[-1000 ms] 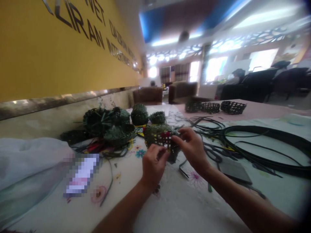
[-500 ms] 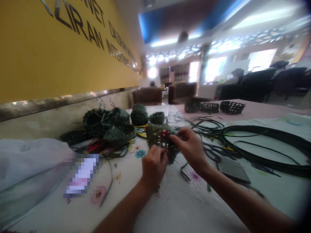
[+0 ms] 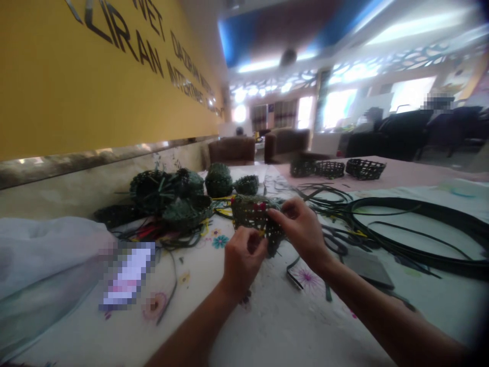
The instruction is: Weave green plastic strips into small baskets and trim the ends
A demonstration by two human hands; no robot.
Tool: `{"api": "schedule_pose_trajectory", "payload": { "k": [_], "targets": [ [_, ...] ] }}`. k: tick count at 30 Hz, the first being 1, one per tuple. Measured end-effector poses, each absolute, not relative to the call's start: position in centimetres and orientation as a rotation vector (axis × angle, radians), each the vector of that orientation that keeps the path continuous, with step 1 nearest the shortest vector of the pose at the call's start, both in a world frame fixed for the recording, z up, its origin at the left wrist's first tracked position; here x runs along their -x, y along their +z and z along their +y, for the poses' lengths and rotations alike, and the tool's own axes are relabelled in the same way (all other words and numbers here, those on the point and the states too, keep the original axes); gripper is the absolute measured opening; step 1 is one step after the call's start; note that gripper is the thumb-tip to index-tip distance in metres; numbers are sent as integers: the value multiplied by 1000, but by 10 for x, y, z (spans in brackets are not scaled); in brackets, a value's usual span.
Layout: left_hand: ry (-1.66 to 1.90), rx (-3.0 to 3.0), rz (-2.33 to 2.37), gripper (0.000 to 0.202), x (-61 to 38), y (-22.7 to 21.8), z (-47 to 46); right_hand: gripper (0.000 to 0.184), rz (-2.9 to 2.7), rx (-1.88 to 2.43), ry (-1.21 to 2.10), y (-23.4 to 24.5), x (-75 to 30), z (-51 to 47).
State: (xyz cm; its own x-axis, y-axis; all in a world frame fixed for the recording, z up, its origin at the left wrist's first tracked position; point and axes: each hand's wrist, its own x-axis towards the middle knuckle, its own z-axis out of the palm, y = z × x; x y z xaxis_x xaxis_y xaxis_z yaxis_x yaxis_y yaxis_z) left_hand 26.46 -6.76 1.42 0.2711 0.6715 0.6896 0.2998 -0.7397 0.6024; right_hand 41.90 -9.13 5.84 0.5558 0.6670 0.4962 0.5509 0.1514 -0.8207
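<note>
A small dark green woven basket (image 3: 250, 216), with red and yellow bits in its weave, is between my two hands above the table. My left hand (image 3: 244, 255) is closed in a pinch at the basket's lower front, by a small yellow piece. My right hand (image 3: 301, 229) grips the basket's right side, its thumb and forefinger pressed together near the red bits. The fingertips of both hands partly hide what lies under them. A cut dark strip (image 3: 294, 275) lies on the tablecloth just below my right hand.
More green woven baskets (image 3: 187, 211) are heaped at left by the wall, with loose strips around them. Several baskets (image 3: 364, 169) stand on the pink cloth at the back. A big coil of dark strip (image 3: 412, 201) lies at right, near a grey flat block (image 3: 369, 267).
My left hand has shifted slightly to the right along the basket's front. The basket has turned or moved a little; my right hand stays on its side.
</note>
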Motion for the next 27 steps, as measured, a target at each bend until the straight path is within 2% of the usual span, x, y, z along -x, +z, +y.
{"api": "schedule_pose_trajectory", "payload": {
  "k": [4,10,14,20,27],
  "targets": [
    [1455,-2203,892,9,-264,14,-67,36,-1109,1518,93,59,-417,-93],
    [1604,-2782,962,15,-254,25,-59,39,-1136,1521,91,59,-416,-94],
    [1603,-2673,818,12,-252,22,-56,37,-1180,1532,80,61,-417,-96],
    [1586,-2471,616,10,-257,14,-59,49,-1345,1654,66,66,-423,-98],
    [1638,-2864,477,15,-249,18,-56,48,-1394,1722,31,70,-424,-99]
  ]
}}
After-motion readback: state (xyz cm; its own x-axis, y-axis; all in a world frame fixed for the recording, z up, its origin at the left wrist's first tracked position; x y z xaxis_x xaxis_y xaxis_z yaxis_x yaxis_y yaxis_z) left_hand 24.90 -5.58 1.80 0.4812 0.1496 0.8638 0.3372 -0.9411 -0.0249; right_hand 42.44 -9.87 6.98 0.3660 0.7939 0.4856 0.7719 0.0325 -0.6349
